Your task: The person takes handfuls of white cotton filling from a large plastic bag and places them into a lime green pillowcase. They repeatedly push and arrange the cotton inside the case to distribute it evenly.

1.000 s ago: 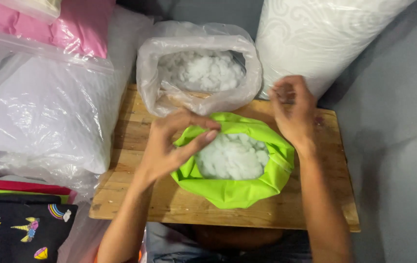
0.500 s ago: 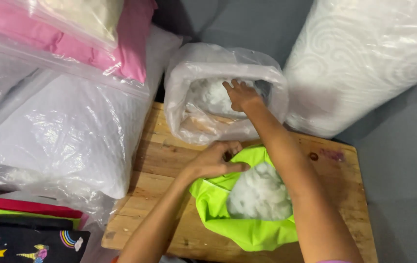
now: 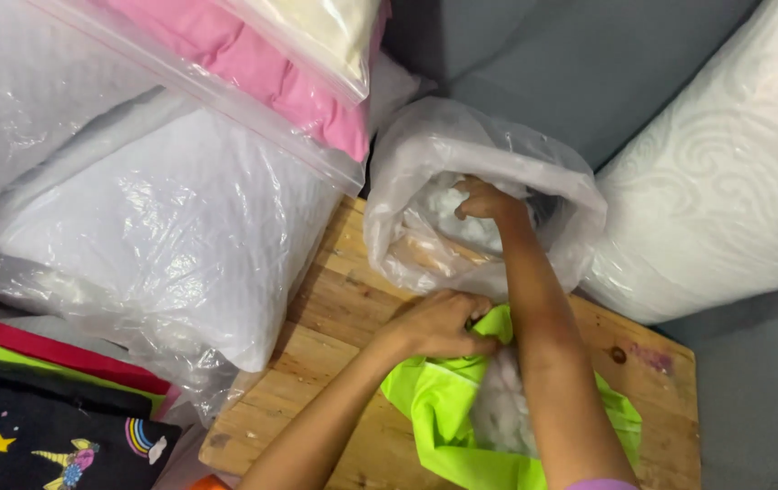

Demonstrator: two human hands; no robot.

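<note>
now right hand (image 3: 484,200) in stuffing bag (image 3: 434,154), left hand (image 3: 439,324) gripping cover (image 3: 434,399)

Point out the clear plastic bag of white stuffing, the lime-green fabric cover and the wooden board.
clear plastic bag of white stuffing (image 3: 416,172), head view, upper left wall.
lime-green fabric cover (image 3: 434,404), head view, left fold.
wooden board (image 3: 334,318), head view, bare left part.

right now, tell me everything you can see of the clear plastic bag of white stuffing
The clear plastic bag is thin and crinkled, its mouth rolled open and facing up. It sits on the far edge of the wooden board, holding fluffy white stuffing. The right hand reaches inside, fingers on the stuffing. A white patterned pillow lies beside it.
</note>
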